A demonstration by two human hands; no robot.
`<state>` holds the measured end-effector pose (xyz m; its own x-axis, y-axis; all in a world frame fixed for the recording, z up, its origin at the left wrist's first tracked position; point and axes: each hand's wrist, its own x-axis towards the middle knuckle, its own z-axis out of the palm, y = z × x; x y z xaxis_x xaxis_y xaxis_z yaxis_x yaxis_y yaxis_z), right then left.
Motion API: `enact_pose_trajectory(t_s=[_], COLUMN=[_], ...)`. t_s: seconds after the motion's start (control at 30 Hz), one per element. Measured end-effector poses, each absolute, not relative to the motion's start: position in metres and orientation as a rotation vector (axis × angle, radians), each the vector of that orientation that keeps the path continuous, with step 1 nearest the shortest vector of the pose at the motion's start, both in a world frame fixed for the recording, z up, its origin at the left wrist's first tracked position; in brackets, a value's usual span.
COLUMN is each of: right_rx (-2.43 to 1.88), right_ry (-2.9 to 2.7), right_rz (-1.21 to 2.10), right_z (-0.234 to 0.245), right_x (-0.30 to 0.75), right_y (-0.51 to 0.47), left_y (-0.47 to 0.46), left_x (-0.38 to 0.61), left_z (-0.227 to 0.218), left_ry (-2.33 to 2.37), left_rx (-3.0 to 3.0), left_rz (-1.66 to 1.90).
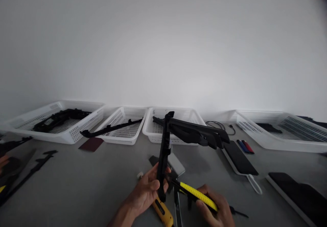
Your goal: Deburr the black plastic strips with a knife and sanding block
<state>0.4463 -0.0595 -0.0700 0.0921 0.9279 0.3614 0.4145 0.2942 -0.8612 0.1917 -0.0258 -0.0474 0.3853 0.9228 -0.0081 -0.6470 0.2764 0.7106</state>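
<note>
My left hand (146, 187) is closed around the lower end of a long, narrow black plastic part (165, 148), which stands nearly upright with small tabs along its edge. My right hand (214, 206) grips a utility knife (198, 194) with a ribbed yellow and black handle. The knife's front end points left at the lower part of the black piece, close to my left fingers; whether it touches is hard to tell. Beneath my hands, a yellow tool (163, 211) with a dark inset lies on the grey table (102, 189).
White baskets (125, 140) line the wall, several holding black parts (63, 116). Black pieces (199, 131) overhang the middle basket. A power bank (240, 159), blue and red markers (245, 147) and a dark device (298, 196) lie right. Another person's hand (3, 162) is at far left.
</note>
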Motion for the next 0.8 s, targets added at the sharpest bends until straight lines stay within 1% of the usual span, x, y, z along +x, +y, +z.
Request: enact_pose_trajectory(t_s=[0.17,0.33,0.4,0.57,0.7,0.8], right_rx=[-1.340,-1.285,-1.273,-1.341,-1.273,-1.337], right_ry=[-1.449,-1.467,-1.509,-1.474,-1.538,-1.464], right_rz=[0.684,0.645,0.677,0.664,0.724,0.711], right_z=[-0.069,-0.073,-0.074,-0.069,-0.063,-0.063], right_x=[0.448,0.450,0.451,0.458,0.456,0.454], right_y=[-0.054,-0.055,-0.053,-0.049,-0.053,-0.055], left_y=[-0.026,-0.026,-0.024,-0.023,-0.024,-0.024], left_x=[0.194,0.196,0.195,0.196,0.198,0.197], left_z=[-0.048,-0.046,-0.047,-0.047,-0.047,-0.050], left_ry=[0.480,0.495,0.497,0.475,0.465,0.478], left_rx=[0.680,0.692,0.685,0.693,0.672,0.661], left_rz=[1.067,1.058,1.068,1.062,1.077,1.063])
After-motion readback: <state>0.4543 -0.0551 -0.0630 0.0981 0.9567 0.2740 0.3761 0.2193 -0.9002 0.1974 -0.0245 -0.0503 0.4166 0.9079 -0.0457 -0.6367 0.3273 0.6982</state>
